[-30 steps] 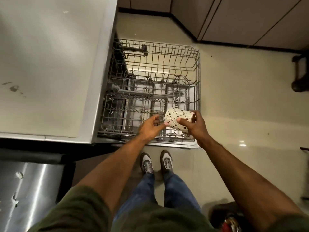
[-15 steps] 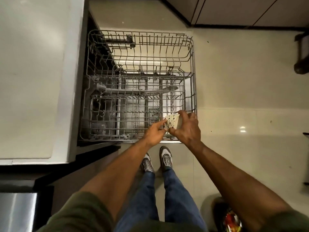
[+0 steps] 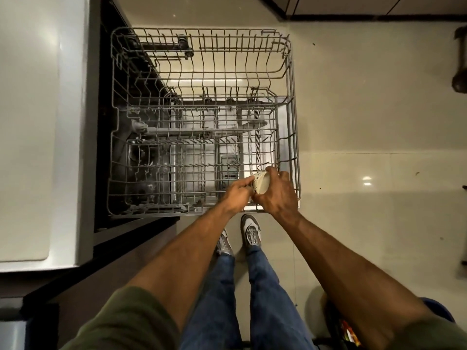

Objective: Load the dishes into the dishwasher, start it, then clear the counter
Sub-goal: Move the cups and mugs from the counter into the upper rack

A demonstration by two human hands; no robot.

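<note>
A white patterned cup (image 3: 260, 183) sits low at the near right corner of the pulled-out upper wire rack (image 3: 290, 102). My right hand (image 3: 276, 195) grips the cup from the right, fingers curled over it and hiding most of it. My left hand (image 3: 237, 195) pinches the cup's left edge with its fingertips. Below the upper rack shows the lower rack (image 3: 151, 157), and no other dishes show in either.
A pale countertop (image 3: 32, 122) runs along the left, beside the open dishwasher. My feet (image 3: 250, 233) stand on the tiled floor (image 3: 366, 122) just in front of the rack. A dark bin with colourful contents (image 3: 351, 334) stands at bottom right.
Both hands have lowered the cup deeper into the rack's near right corner, and my right hand now covers more of it. The view has shifted so the rack fills more of the frame.
</note>
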